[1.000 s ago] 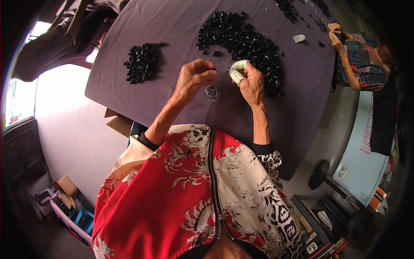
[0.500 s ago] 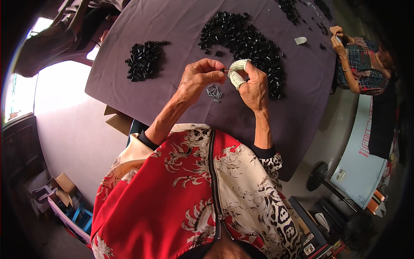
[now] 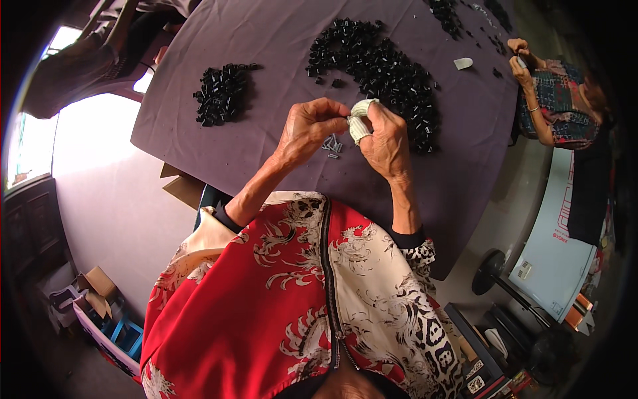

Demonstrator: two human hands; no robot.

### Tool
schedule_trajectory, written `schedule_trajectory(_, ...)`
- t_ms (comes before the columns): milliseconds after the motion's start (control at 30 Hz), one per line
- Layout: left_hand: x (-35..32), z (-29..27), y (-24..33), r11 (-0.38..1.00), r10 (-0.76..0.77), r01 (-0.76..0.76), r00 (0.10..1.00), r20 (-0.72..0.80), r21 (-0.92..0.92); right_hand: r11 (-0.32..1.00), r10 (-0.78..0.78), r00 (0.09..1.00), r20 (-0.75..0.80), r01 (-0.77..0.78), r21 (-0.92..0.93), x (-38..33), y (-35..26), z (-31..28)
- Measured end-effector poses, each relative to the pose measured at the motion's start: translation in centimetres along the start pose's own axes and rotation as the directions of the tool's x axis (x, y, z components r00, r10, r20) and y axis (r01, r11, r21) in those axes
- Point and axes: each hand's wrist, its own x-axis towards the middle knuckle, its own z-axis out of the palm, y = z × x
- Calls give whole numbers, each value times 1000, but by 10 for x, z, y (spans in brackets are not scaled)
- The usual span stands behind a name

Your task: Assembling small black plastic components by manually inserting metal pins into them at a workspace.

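Observation:
My left hand [image 3: 307, 130] is closed in a pinch over the table, its fingertips on a small black piece [image 3: 347, 116] that is mostly hidden. Meeting it from the right, my right hand [image 3: 385, 139] is also closed. Its thumb and forefinger wear ribbed white finger covers [image 3: 360, 128], and whatever lies between them is too small to make out. Under the hands, a few short silvery metal pins [image 3: 331, 143] lie in a little pile, partly covered. Just beyond my hands spreads a large heap of small black plastic pieces [image 3: 392, 70].
A smaller heap of black pieces [image 3: 221, 95] lies to the left on the purple-grey tablecloth [image 3: 279, 40]. A loose white finger cover [image 3: 463, 63] rests at the right. A co-worker [image 3: 561, 100] sits past the right edge; another person [image 3: 73, 73] is at the far left.
My right hand has shifted slightly left and down, closing the gap to my left fingertips. The black piece and thin shaft seen between them are now mostly hidden.

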Motion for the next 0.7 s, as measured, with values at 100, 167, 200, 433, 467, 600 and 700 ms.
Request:
schedule_trajectory(100,0,1,-1,1000,4,-4,1000,3,12,998,28,1000,5,-28,49,-4,1,0)
schedule_trajectory(167,0,2,-1,1000,6,-6,1000,2,7,985,108,994,30,-111,130,-7,4,-2)
schedule_trajectory(200,1,2,-2,1000,-10,10,1000,13,4,985,106,994,20,-107,131,-8,4,-2)
schedule_trajectory(433,-1,2,0,989,-72,67,997,34,135,983,132,991,20,-133,125,-15,8,-2)
schedule_trajectory(467,-1,2,-2,989,-71,65,997,33,135,973,171,985,33,-174,155,-16,9,-3)
schedule_trajectory(600,-1,1,-1,997,-70,71,997,31,-14,957,275,961,-16,-272,97,-21,27,-10)
schedule_trajectory(700,-3,1,2,996,-79,79,997,20,-34,961,265,964,-18,-266,-78,-21,46,-12)
